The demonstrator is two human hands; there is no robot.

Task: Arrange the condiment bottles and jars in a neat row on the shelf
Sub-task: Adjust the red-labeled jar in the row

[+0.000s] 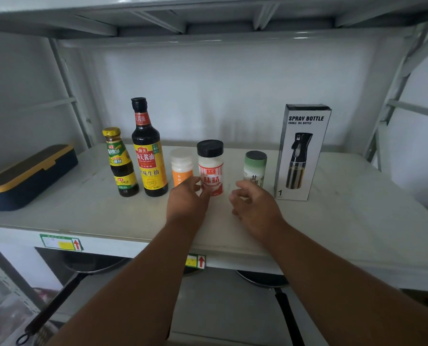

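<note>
Several condiments stand in a row on the white shelf (83, 211). From the left they are a small dark sauce bottle with a yellow cap (120, 161), a tall soy sauce bottle (148, 151), an orange-labelled white jar (181, 166), a red-labelled jar with a black lid (211, 163) and a green-lidded jar (255, 163). My left hand (186, 199) has its thumb and fingertips around the lower left of the red-labelled jar. My right hand (254, 204) hovers just in front of the green-lidded jar, fingers loosely curled and apart, holding nothing.
A boxed spray bottle (302, 151) stands upright at the row's right end. A navy box with a yellow-trimmed lid (30, 176) lies at the shelf's left. Metal uprights frame both sides. Pans with long black handles (55, 305) sit on the shelf below.
</note>
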